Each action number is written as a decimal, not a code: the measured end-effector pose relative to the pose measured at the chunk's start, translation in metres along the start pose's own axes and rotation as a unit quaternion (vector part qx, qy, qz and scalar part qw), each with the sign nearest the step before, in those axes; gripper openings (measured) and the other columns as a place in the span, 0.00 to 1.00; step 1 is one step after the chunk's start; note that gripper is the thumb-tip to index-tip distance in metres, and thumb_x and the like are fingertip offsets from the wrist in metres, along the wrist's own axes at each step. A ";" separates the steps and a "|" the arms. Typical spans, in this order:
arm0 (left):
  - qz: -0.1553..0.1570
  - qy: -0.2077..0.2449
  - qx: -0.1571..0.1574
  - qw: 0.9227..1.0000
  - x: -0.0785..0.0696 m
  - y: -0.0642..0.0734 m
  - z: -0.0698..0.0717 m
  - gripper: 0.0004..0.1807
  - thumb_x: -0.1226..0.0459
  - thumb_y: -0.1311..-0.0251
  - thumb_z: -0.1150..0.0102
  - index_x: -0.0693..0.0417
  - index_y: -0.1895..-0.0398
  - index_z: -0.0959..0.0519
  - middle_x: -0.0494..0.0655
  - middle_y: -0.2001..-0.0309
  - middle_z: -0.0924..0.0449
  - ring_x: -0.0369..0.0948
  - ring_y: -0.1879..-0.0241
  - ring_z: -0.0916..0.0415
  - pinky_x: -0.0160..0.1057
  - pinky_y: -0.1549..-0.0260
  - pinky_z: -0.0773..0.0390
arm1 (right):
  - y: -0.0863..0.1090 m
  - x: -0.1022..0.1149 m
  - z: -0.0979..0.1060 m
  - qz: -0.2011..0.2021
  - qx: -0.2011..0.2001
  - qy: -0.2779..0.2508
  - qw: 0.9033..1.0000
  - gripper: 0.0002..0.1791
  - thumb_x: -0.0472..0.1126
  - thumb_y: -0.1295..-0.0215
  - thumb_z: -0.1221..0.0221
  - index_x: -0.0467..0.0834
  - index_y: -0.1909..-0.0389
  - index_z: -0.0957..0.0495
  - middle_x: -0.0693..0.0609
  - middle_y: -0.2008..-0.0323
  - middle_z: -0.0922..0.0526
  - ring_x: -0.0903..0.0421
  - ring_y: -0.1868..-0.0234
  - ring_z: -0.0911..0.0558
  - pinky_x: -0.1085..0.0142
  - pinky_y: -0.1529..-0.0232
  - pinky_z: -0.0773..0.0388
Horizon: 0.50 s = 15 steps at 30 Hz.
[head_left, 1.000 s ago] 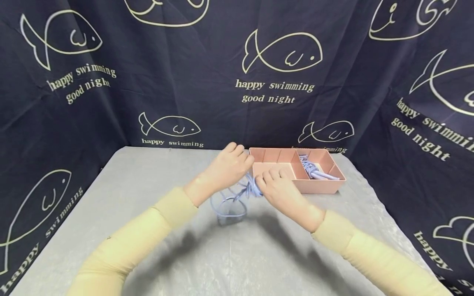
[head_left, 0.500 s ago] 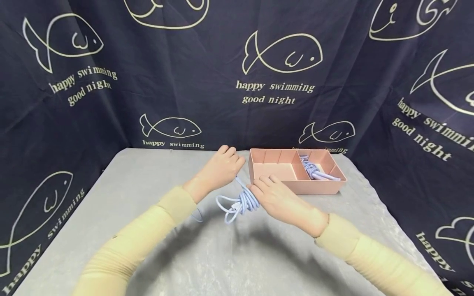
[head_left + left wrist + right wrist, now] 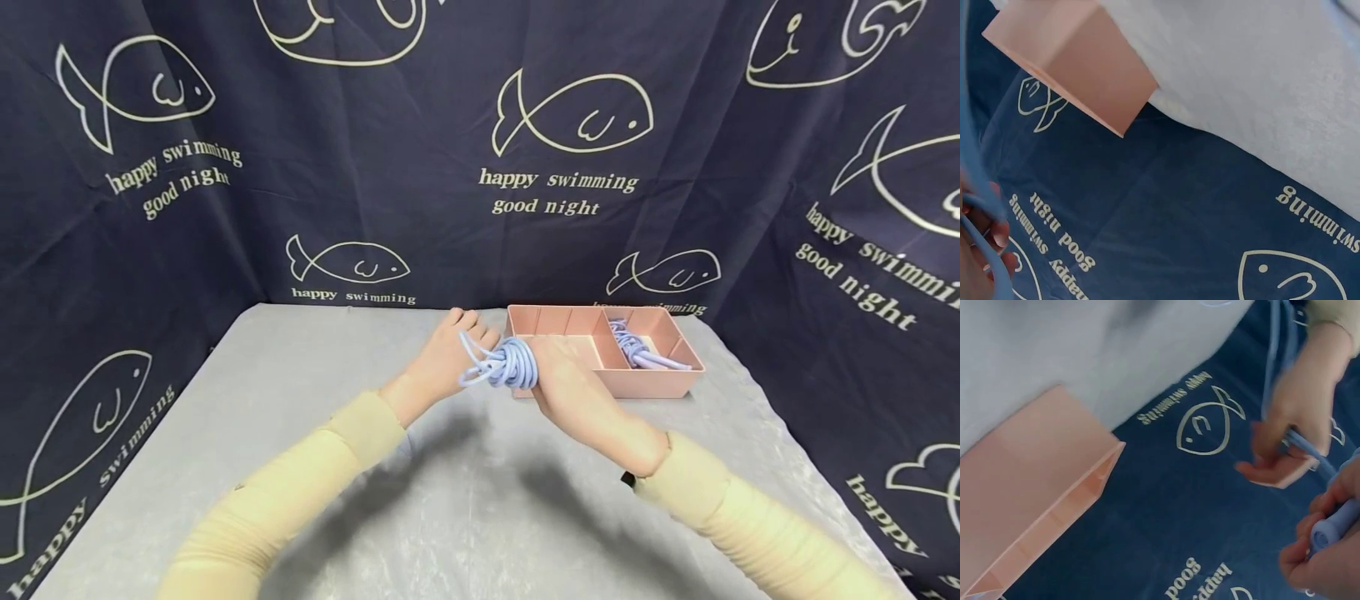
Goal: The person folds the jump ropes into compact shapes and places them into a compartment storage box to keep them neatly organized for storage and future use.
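Note:
In the head view, a light blue jump rope (image 3: 516, 363) is wound in a bundle beside my right hand (image 3: 581, 400). This hand grips its handle, whose rounded end (image 3: 1327, 534) pokes out of the curled fingers in the right wrist view. My left hand (image 3: 450, 354), just left of the bundle, holds the loose cord between its fingers; a length of cord (image 3: 1272, 359) trails from it in the right wrist view. Both hands are above the table, in front of a pink box (image 3: 645, 383). Only some fingers (image 3: 999, 232) and blurred cord show in the left wrist view.
A divider splits the pink box. Its right compartment holds another wound blue jump rope (image 3: 633, 346) with handles resting toward the rim. A grey cloth covers the table (image 3: 465, 533). Dark blue curtains (image 3: 435, 200) with fish prints stand behind and at both sides.
My right hand has turned and raised the bundle, which hung lower a half second ago. My left hand has come down slightly beside it, and the cord loops now sit across its fingers in view.

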<state>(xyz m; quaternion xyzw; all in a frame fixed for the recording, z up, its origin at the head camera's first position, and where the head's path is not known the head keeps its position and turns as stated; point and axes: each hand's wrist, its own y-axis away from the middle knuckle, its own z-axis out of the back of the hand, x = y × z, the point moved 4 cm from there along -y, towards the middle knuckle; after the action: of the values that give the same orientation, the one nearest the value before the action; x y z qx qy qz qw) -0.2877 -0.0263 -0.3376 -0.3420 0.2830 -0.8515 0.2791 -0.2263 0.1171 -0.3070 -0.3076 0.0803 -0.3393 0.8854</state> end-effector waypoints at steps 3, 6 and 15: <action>0.007 0.003 0.013 1.000 -0.004 0.004 0.000 0.04 0.65 0.44 0.47 0.51 0.75 0.26 0.44 0.76 0.23 0.44 0.69 0.32 0.42 0.64 0.35 | -0.001 0.000 0.004 -0.025 -0.021 0.017 0.999 0.12 0.27 0.46 0.46 0.44 0.62 0.27 0.51 0.68 0.25 0.51 0.63 0.25 0.57 0.60 0.29; 0.011 0.006 0.027 1.000 -0.010 0.004 0.004 0.02 0.65 0.47 0.44 0.50 0.76 0.23 0.44 0.73 0.20 0.46 0.66 0.30 0.44 0.63 0.34 | -0.002 -0.001 0.008 -0.057 -0.032 0.040 0.997 0.09 0.27 0.44 0.46 0.43 0.66 0.29 0.50 0.71 0.27 0.49 0.67 0.27 0.58 0.66 0.32; -0.024 -0.042 0.061 0.997 -0.037 0.006 0.018 0.04 0.66 0.43 0.48 0.52 0.71 0.23 0.45 0.77 0.20 0.42 0.72 0.33 0.40 0.67 0.36 | -0.008 -0.026 0.023 -0.124 -0.072 0.135 0.980 0.12 0.29 0.42 0.46 0.38 0.56 0.30 0.42 0.67 0.25 0.42 0.64 0.26 0.52 0.70 0.33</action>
<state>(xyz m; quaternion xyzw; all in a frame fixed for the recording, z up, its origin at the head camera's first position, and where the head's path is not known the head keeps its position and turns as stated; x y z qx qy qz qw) -0.2502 -0.0114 -0.3466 -0.3667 0.2103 -0.8584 0.2907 -0.2425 0.1404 -0.2855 -0.3290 0.1846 -0.4781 0.7931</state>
